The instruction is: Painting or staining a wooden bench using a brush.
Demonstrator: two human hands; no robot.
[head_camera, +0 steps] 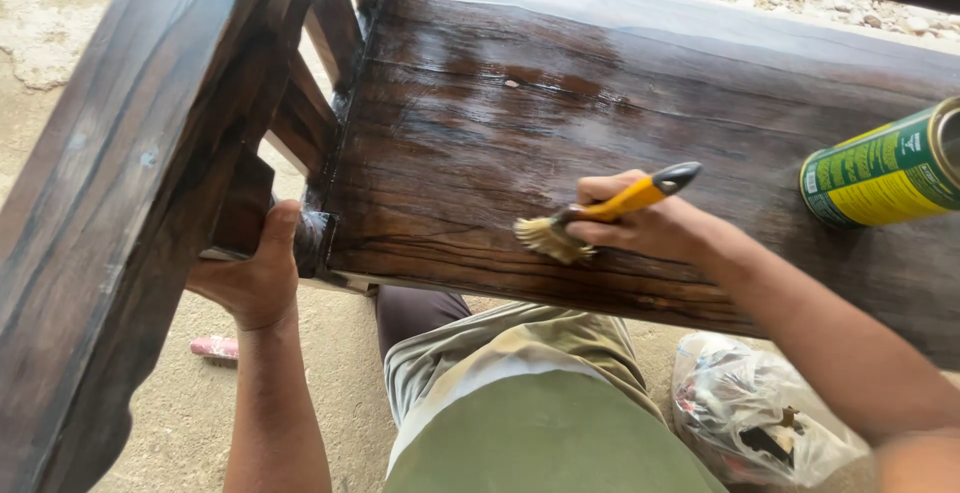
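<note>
Head view, steeply down, close over dark wooden bench (600, 133)

Green-yellow labelled can (885, 168) (on its side), right.

Both forearms are bare, with no sleeves, watch or bands in view. The left hand (255, 278) and right hand (645, 228) wear no gloves or rings. A plain olive-green shirt covers the torso, above khaki shorts.

dark glossy wooden bench seat (480, 143) carries green-yellow can (885, 168), lying on side.
</note>
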